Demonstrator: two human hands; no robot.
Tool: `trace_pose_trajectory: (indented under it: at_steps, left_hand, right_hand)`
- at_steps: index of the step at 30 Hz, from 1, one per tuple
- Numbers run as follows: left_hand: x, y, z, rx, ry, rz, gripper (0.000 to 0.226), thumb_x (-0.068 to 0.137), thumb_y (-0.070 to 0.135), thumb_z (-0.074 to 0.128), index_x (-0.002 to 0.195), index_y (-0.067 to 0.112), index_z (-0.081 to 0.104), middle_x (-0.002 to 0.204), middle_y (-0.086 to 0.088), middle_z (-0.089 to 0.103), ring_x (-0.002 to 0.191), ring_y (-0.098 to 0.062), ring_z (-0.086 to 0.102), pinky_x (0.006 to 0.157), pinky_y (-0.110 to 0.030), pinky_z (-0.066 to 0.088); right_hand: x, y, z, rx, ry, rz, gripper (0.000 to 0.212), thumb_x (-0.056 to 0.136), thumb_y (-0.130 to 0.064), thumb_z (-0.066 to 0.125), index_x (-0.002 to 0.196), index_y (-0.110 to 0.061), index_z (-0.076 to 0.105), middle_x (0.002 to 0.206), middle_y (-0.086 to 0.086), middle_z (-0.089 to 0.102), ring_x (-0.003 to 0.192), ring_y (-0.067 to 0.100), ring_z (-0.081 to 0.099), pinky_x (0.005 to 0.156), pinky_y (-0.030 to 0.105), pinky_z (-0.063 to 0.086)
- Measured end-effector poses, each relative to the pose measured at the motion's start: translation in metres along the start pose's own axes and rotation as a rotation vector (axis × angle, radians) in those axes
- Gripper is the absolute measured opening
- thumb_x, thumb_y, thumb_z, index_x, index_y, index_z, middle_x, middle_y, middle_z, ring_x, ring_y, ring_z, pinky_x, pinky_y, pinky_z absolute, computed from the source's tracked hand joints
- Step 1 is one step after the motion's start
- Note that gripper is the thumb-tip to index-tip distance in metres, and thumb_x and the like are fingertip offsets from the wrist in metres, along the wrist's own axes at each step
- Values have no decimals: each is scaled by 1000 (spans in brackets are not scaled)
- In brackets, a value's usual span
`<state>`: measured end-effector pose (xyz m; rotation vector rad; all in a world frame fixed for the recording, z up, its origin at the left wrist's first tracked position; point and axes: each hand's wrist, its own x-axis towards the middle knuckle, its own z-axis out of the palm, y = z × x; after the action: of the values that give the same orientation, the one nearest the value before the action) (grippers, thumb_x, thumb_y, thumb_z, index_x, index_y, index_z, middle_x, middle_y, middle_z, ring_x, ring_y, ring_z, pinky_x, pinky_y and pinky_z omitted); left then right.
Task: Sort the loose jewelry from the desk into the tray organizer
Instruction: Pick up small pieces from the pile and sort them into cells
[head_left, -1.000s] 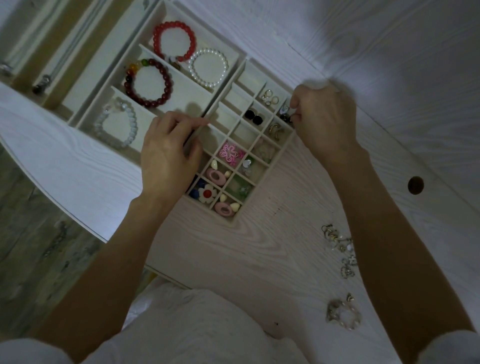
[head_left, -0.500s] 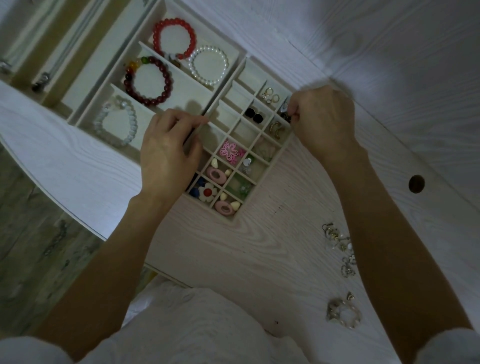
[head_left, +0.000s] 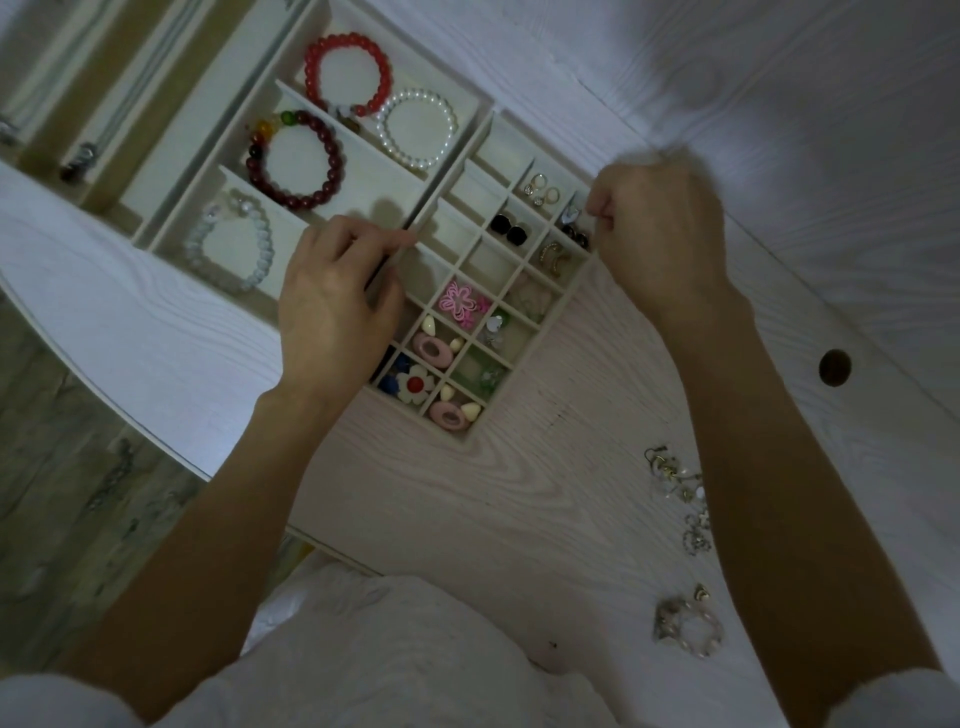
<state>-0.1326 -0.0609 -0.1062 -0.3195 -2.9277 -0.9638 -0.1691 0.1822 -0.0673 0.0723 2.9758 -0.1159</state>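
Pale wood-grain desk (head_left: 493, 499) in dim light, with a cream wooden tray organizer (head_left: 558, 317) of small square cells toward its far side.

Left hand (head_left: 332, 312) rests over the organizer's near-left cells, its fingers curled with the tips on a divider; whether it holds anything I cannot tell. Right hand (head_left: 660, 234) sits clenched at the organizer's right rim, thumb and forefinger pinched together above the cell of dark round earrings (head_left: 576, 236); what they pinch is too small to make out. Loose silver and gold jewelry (head_left: 680, 499) lies on the desk near the right forearm, well apart from the organizer, with a chunky clear beaded ring (head_left: 691, 626) nearer the person.
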Motion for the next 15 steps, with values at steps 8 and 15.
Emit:
trace_pose_trajectory:
  at_steps: [8,15]
  left_hand:
    - [0,0,0,-5,-3,-9,31,84,3,56,112,10,68,98,-12,60,90,-26,52,77,-23,34]
    - [0,0,0,1,-8,-9,31,84,1,57,112,10,68,98,-12,61,91,-27,53,78,-22,34]
  right_hand:
    - [-12,9,-10,95,37,9,15,88,-19,62,99,-18,72,106,7,61,92,20,57,66,24,33]
    - [-4,3,-1,145,3,0,15,88,-27,63,94,-18,73,102,5,61,88,18,56,66,24,33]
